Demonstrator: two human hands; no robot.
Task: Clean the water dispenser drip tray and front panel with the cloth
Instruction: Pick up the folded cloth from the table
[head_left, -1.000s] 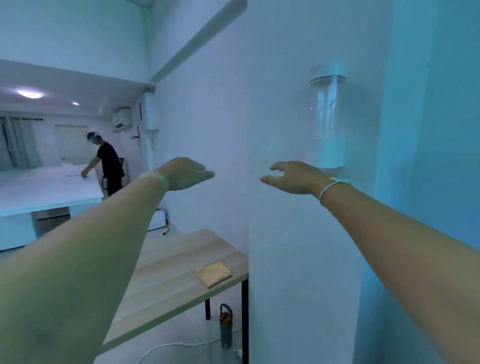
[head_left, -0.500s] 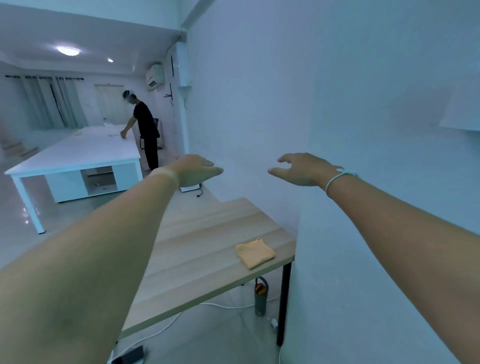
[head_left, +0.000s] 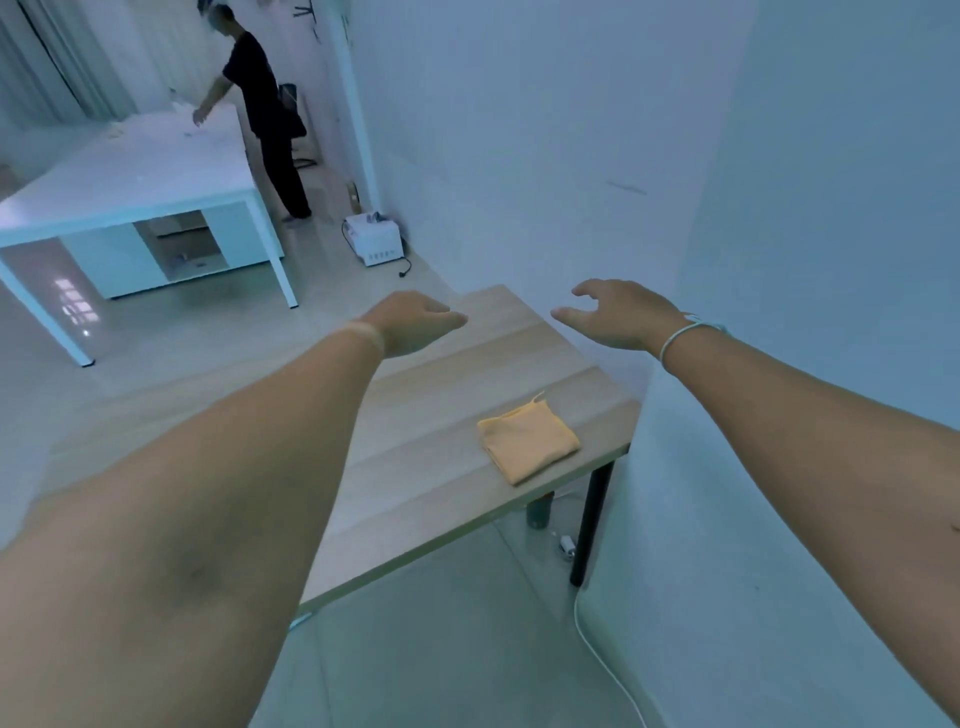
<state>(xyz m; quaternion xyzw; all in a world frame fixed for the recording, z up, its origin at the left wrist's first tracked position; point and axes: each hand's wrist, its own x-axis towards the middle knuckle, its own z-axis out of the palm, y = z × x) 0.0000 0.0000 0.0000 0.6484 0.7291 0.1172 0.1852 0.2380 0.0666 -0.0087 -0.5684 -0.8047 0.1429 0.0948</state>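
Observation:
A folded orange cloth (head_left: 527, 441) lies near the right front corner of a light wooden table (head_left: 426, 415). Both my arms reach out above the table. My left hand (head_left: 415, 322) hovers palm down over the table's far part, fingers loosely together and holding nothing. My right hand (head_left: 615, 314) is level with it, further right near the white wall, fingers spread and empty. Both hands are well beyond and above the cloth, touching nothing. No water dispenser shows in this view.
A white wall corner (head_left: 727, 364) juts out on the right beside the table. Under the table stand a bottle (head_left: 539, 512) and a black leg (head_left: 589, 519), with a white cable (head_left: 602, 660) on the floor. A person in black (head_left: 265, 109) stands at a large white table (head_left: 130, 171).
The view has tilted down and left: the wall-mounted clear container has left the frame, and the table and cloth now sit lower centre. Both hands stay outstretched and empty.

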